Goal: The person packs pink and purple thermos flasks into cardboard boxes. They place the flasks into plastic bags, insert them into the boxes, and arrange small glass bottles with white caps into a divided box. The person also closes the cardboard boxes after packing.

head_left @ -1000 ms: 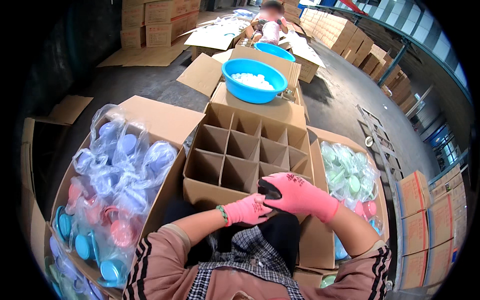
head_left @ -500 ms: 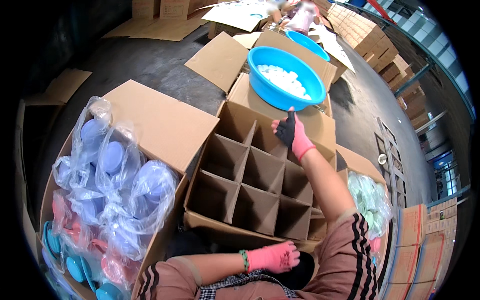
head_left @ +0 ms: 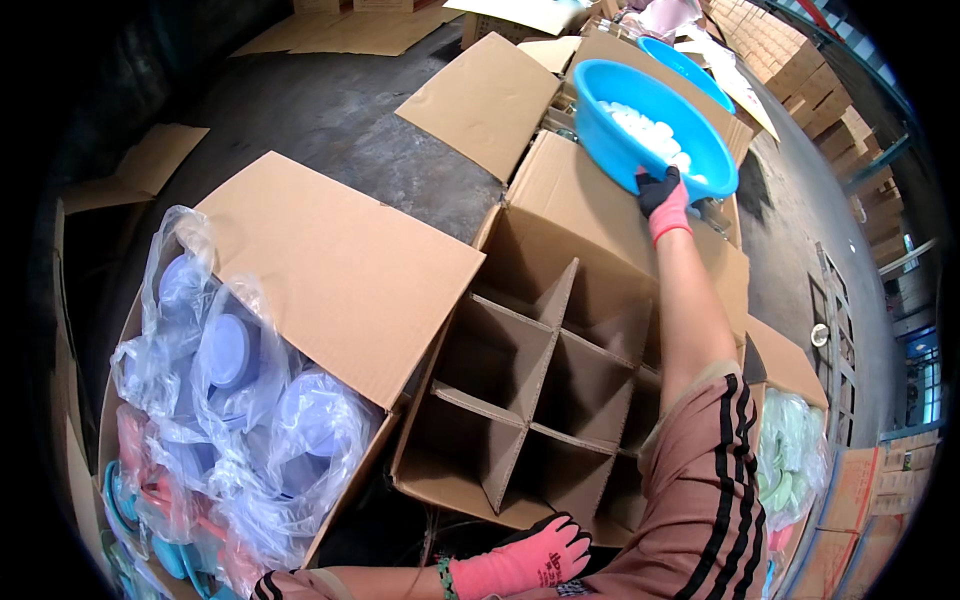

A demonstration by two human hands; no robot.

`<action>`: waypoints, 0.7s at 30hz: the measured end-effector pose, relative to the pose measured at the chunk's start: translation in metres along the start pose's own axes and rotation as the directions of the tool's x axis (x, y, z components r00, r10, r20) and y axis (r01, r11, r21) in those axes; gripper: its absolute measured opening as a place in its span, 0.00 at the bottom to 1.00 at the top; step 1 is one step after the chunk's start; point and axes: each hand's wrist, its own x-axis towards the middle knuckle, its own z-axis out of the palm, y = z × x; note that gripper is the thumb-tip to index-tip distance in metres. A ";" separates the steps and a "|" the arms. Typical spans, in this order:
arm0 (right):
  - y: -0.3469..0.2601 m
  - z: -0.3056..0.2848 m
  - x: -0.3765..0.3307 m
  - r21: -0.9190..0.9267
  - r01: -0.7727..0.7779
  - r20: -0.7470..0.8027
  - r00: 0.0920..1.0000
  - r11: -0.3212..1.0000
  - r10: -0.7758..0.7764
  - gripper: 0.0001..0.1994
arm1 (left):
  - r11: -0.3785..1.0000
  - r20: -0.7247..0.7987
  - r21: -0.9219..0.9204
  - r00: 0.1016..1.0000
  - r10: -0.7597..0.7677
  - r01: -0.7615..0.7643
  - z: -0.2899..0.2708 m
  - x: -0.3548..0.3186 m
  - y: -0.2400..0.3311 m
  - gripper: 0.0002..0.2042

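My right hand [head_left: 664,205], in a pink glove with black coating, reaches far forward and grips the near rim of a blue plastic basin [head_left: 610,150]. Small white rounded pieces [head_left: 640,128] lie inside the basin, which rests on the flaps of a carton beyond. Below my right arm stands an open carton with cardboard dividers [head_left: 528,420]; the cells in sight hold nothing I can make out. My left hand [head_left: 530,558], gloved in pink, stays low by the carton's near edge. Its fingers are curled in, and no object shows in it.
On the left, an open carton [head_left: 345,500] holds purple lidded containers in clear plastic bags [head_left: 228,350], with pink and teal ones below. Its raised flap [head_left: 350,260] leans toward the divided carton. Green bagged items [head_left: 785,455] sit at right. Another blue basin [head_left: 685,72] stands farther back.
My right hand has moved forward from above the divided carton to the basin's rim and closed on it. The left hand stays low. The whole view has shifted.
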 end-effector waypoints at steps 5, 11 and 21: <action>0.033 -0.008 0.006 0.625 -0.424 0.144 0.888 0.655 0.437 0.20 | 0.998 -0.118 0.003 0.991 -0.063 0.064 0.001 -0.001 -0.012 0.12; -0.055 -0.032 -0.104 0.556 -0.336 0.274 0.938 0.761 0.214 0.12 | 0.998 -0.051 -0.016 0.997 -0.054 0.053 0.001 0.009 -0.013 0.11; -0.125 -0.220 -0.386 -0.021 -0.210 0.694 0.701 0.978 0.165 0.10 | 0.982 0.278 -0.026 0.945 -0.173 0.188 0.001 -0.003 0.001 0.14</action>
